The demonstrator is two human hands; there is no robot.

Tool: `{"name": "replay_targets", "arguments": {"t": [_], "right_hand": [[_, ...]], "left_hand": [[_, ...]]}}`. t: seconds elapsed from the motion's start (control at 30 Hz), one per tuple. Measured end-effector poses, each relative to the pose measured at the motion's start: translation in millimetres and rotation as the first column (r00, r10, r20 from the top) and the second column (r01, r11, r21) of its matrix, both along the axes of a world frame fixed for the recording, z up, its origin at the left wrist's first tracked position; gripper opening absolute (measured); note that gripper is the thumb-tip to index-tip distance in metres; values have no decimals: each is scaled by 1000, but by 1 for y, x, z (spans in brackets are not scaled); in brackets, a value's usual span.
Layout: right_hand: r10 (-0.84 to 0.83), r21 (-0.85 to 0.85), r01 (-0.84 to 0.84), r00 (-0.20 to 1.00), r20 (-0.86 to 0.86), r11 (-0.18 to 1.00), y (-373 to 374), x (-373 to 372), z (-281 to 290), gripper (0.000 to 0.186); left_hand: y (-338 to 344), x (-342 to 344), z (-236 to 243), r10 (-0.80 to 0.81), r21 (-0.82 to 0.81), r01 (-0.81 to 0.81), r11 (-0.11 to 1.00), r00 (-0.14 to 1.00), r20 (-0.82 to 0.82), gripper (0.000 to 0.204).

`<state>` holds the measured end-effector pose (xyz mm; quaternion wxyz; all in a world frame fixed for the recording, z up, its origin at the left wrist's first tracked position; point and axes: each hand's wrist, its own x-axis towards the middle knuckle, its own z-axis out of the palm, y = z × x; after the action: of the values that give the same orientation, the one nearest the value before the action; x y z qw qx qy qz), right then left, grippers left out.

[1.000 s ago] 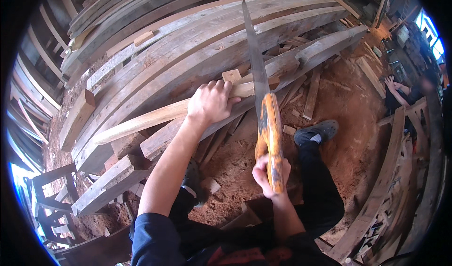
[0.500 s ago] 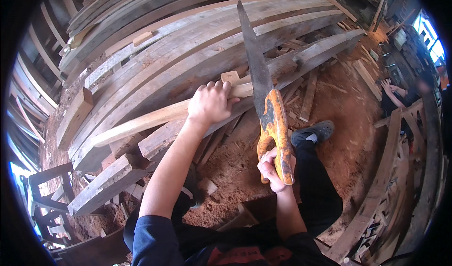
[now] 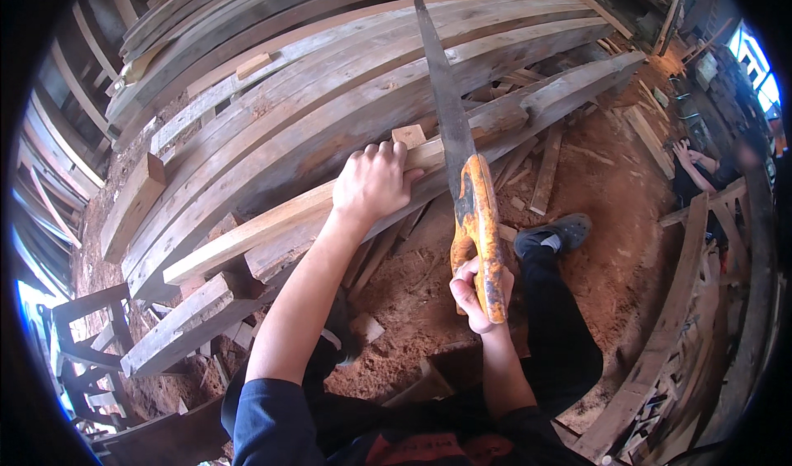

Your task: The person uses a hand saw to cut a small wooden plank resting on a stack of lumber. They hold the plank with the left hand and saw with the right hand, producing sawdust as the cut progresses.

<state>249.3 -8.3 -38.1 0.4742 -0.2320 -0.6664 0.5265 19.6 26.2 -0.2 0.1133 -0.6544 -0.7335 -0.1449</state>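
My left hand (image 3: 375,181) presses down on a pale wooden batten (image 3: 272,224) that lies across a stack of long planks. My right hand (image 3: 483,289) grips the worn orange handle of a hand saw (image 3: 462,152). The long grey blade runs up and away from me and crosses the batten just right of my left hand. The batten's short end (image 3: 408,136) sticks out beside the blade.
Long grey planks (image 3: 330,78) are piled to the left and ahead. Red sawdust-covered ground (image 3: 602,194) with wood offcuts lies to the right. My foot in a dark shoe (image 3: 553,233) rests there. Another person's hands (image 3: 689,152) show at far right.
The saw has slid back toward me along the cut, my right hand dropping lower. My left hand stays pressed on the batten.
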Motion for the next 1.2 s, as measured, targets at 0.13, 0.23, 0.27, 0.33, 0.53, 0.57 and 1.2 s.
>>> {"name": "replay_targets", "arguments": {"t": [0.13,0.23,0.27,0.33,0.53,0.57,1.2], "right_hand": [[7,-39,-8,1000,-25,999,2,4,-5,22],[14,-24,-14,1000,-16,1000,3,4,-4,22],[15,-16,-15,1000,-11,1000,3,4,-3,22],[12,-17,-11,1000,13,1000,2,3,-3,22],[39,-91,-49,993,-113,995,2,6,-22,21],[50,-113,-68,986,-157,991,1,7,-25,21],[25,-73,-32,996,-90,997,-2,-6,-22,20]], "left_hand": [[1,-1,-1,-6,-14,6,1000,1000,18,43],[-1,-1,0,-7,5,7,1000,1000,20,42],[0,-2,-2,-14,42,13,999,1000,22,41],[0,-2,-4,-17,65,16,998,1000,24,40],[3,-4,2,-13,-115,14,993,1000,5,48],[1,-4,4,-12,-143,12,990,1000,-1,48],[11,-21,5,-69,-56,72,996,996,63,45]]}}
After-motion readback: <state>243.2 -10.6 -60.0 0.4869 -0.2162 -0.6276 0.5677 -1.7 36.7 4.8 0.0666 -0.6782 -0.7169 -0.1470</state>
